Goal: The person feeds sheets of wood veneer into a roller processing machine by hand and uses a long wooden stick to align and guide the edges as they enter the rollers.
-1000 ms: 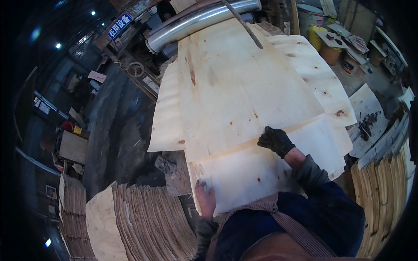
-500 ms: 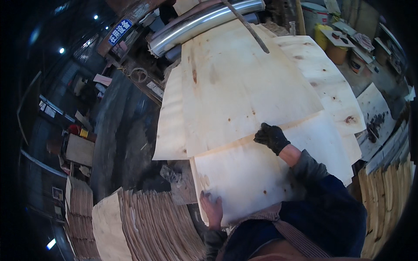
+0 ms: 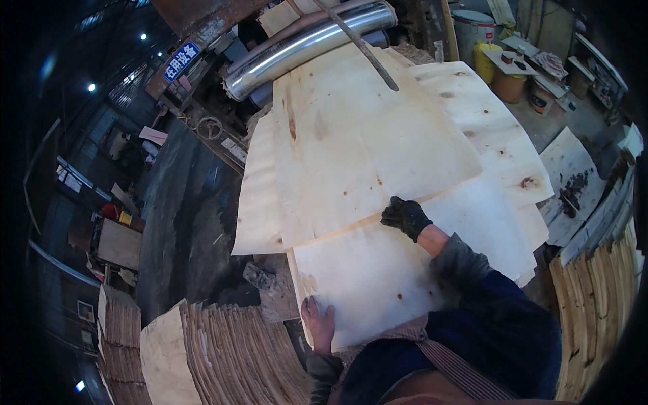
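Observation:
A large pale wood veneer sheet (image 3: 364, 135) reaches from the metal roller (image 3: 310, 47) toward me and overlaps another veneer sheet (image 3: 358, 283) below it. My right hand (image 3: 406, 217), in a black glove, is at the upper sheet's near edge. Its fingers are curled closed; whatever is in them, if anything, is hidden. My bare left hand (image 3: 318, 322) rests at the lower sheet's left edge, fingers extended and thumb apart. More veneer, such as a knotty sheet (image 3: 482, 111), sticks out on both sides underneath.
A dark rod (image 3: 364, 50) slants over the upper sheet near the roller. Stacked veneer stands at the lower left (image 3: 233, 351) and lower right (image 3: 594, 310). A handwheel (image 3: 209, 128) sits on the machine's left side. Buckets and a drum (image 3: 472, 30) stand at the far right.
The whole view has shifted slightly, moving most things a little left in the picture. Both hands keep about the same places on the veneer sheets.

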Tool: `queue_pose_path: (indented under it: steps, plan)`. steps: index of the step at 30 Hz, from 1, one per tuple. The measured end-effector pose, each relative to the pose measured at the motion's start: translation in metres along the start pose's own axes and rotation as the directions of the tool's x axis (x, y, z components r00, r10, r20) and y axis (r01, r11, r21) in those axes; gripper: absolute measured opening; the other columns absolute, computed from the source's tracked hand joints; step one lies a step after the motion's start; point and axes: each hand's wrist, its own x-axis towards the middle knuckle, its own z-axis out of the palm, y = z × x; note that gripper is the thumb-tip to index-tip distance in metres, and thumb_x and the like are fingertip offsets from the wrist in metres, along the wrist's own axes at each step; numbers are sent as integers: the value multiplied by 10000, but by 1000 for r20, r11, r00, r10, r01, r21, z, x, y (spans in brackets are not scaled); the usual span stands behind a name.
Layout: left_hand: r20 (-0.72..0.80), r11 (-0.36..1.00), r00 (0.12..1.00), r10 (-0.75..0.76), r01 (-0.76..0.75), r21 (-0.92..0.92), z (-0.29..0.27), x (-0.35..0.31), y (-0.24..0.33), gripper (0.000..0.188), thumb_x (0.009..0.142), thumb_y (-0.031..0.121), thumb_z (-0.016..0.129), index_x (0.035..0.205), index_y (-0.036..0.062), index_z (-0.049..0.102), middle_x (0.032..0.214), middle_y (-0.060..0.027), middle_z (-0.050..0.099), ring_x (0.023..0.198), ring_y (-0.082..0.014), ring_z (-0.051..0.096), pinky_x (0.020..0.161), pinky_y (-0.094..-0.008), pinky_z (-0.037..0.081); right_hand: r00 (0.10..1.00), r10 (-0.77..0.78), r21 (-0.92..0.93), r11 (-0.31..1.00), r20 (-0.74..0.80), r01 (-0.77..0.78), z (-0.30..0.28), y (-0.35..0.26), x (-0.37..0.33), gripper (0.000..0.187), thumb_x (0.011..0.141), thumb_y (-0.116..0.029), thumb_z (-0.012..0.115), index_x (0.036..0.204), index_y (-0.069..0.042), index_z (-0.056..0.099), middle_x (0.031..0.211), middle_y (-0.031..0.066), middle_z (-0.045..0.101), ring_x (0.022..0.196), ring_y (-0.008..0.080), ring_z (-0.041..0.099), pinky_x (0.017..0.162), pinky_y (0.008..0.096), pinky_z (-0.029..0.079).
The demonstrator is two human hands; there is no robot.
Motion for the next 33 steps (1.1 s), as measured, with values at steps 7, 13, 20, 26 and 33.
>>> queue_pose_path:
  steps: [7, 13, 20, 26, 33]
  plan:
    - [-8, 996, 997, 77, -77, 38, -2, -3, -1, 623, 729, 209, 675, 1249, -47, 446, 1310, -256, 350, 1206, -404, 337, 1007, -447, 310, 998, -46, -46, 998, 42, 48, -5, 3, 2, 193, 894, -237, 545, 856, -48, 557, 720, 123, 619, 717, 290, 634, 698, 460, 555]
    - [34, 995, 999, 39, -42, 87, -9, 4, 10, 565, 722, 199, 669, 1198, -55, 503, 1294, -242, 389, 1201, -387, 358, 1002, -437, 323, 999, -49, -32, 998, 18, 50, -4, 1, 1, 190, 890, -222, 545, 850, -36, 551, 745, 130, 621, 725, 298, 632, 700, 467, 552]
    - [11, 996, 999, -52, 51, 77, -10, 4, 18, 530, 709, 177, 656, 1170, -52, 530, 1290, -228, 403, 1203, -377, 363, 1002, -431, 329, 1000, -2, -36, 999, 9, 2, -1, 0, -1, 181, 917, -227, 496, 830, -78, 550, 716, 105, 597, 745, 293, 612, 752, 485, 529]
    - [-8, 999, 1000, -30, 31, 15, -7, 5, 10, 571, 704, 177, 664, 1200, -48, 492, 1270, -227, 406, 1184, -384, 372, 1004, -440, 318, 1000, 10, -60, 998, -29, -12, 4, -5, -4, 197, 915, -228, 496, 821, -64, 552, 707, 110, 598, 743, 301, 615, 760, 488, 528]
    - [-38, 985, 991, -130, 134, 106, -3, 10, 9, 628, 705, 225, 689, 1244, 8, 448, 1207, -183, 402, 1119, -378, 388, 930, -483, 350, 998, -63, -98, 993, -28, 60, 6, -8, 26, 194, 892, -209, 527, 799, -40, 549, 699, 143, 608, 669, 320, 629, 682, 470, 554]
